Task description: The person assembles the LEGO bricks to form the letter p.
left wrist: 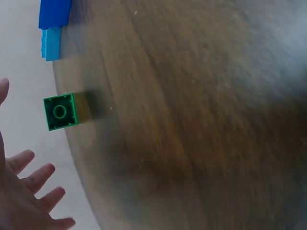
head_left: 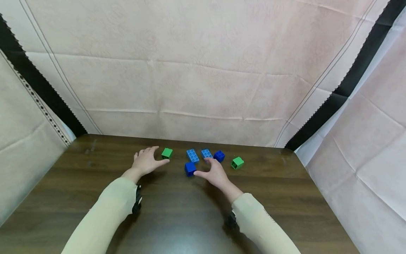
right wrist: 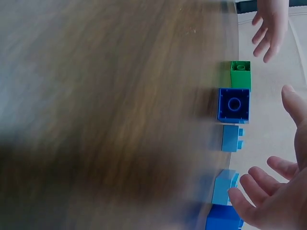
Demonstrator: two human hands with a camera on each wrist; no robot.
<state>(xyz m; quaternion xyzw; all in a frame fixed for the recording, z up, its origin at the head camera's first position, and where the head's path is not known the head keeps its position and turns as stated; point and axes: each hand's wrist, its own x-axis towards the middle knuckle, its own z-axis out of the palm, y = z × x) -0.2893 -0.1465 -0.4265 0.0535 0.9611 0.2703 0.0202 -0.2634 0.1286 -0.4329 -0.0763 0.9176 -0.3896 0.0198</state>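
Observation:
My left hand [head_left: 146, 162] is spread just left of a green toy brick [head_left: 166, 153], thumb pointing toward it and nothing held. In the left wrist view that brick [left wrist: 60, 111] lies on its side, hollow underside showing. My right hand [head_left: 217, 173] hovers with thumb and fingers apart. Its thumb tip is right beside a dark blue brick [head_left: 189, 169], whose hollow base [right wrist: 233, 105] faces the right wrist camera. The fingertips overlap a light blue brick [head_left: 206, 153] in the head view. Another light blue brick [head_left: 192, 155] lies studs up between the hands.
A second dark blue brick [head_left: 219, 156] sits beyond the right fingers, and another green brick [head_left: 237, 162] lies farther right. All rest on a brown wooden table [head_left: 177, 218]. Pale fabric curtains [head_left: 196, 81] hang behind the table and at its sides.

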